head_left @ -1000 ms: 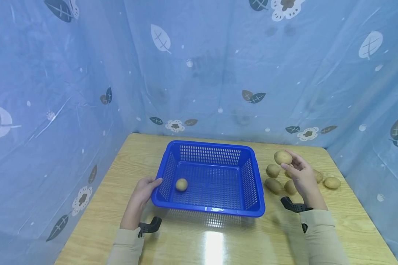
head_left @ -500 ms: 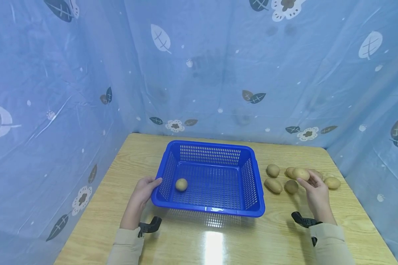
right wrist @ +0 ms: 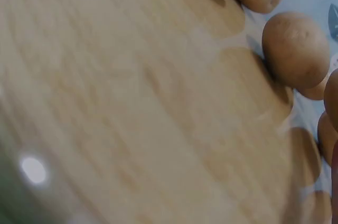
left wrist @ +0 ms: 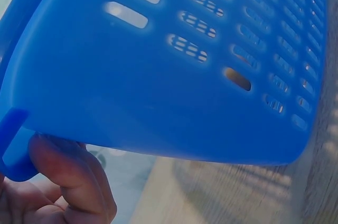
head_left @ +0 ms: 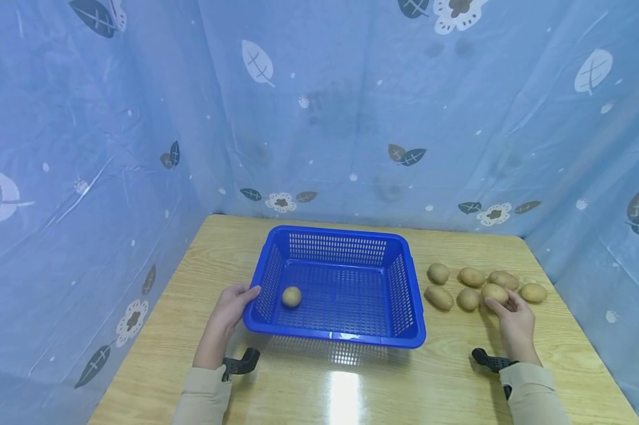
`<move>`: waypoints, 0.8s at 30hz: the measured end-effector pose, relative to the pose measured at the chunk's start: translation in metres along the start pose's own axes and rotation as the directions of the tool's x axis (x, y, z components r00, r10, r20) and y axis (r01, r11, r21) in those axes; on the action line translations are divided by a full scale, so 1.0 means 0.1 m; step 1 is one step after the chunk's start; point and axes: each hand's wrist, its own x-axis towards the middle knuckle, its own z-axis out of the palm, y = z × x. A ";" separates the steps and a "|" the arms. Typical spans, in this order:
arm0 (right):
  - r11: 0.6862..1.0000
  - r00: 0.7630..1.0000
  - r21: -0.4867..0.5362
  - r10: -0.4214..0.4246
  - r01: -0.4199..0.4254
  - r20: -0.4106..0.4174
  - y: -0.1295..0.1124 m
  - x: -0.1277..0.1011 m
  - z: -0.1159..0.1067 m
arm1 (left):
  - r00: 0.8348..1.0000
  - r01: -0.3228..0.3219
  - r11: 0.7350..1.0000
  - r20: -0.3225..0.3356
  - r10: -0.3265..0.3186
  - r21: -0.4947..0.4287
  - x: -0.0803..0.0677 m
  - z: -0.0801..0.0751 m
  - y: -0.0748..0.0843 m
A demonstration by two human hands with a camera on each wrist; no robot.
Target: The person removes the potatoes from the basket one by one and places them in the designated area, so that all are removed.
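My left hand grips the left rim of a blue perforated plastic basket, thumb over the edge. In the left wrist view its curled fingers tuck under the basket's rim. One round potato lies inside, near the left wall. At the right of the table, my right hand pinches a pale potato between thumb and fingers, low among the other potatoes. The right wrist view catches the held potato only at its right edge, beside a brown round potato.
Several potatoes lie in two loose rows right of the basket, among them a long potato and a far-right potato. The wooden table ends at a blue patterned curtain behind and on both sides.
My right hand has carried the held potato rightward and down from above the group to a spot in the front row. The left hand and basket have stayed put.
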 end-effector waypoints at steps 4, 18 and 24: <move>0.996 0.999 -0.080 0.029 -0.032 -0.042 0.02 0.02 0.00 | 1.000 0.001 1.000 0.008 -0.001 -0.012 -0.01 0.00 0.01; 0.951 0.998 -0.307 -0.007 -0.013 -0.062 0.13 0.13 -0.02 | 1.000 0.003 1.000 0.009 -0.003 -0.016 0.00 0.01 0.03; 0.947 0.998 -0.321 -0.014 -0.006 -0.062 0.13 0.15 -0.02 | 1.000 0.014 1.000 0.004 -0.014 -0.013 0.01 0.01 0.03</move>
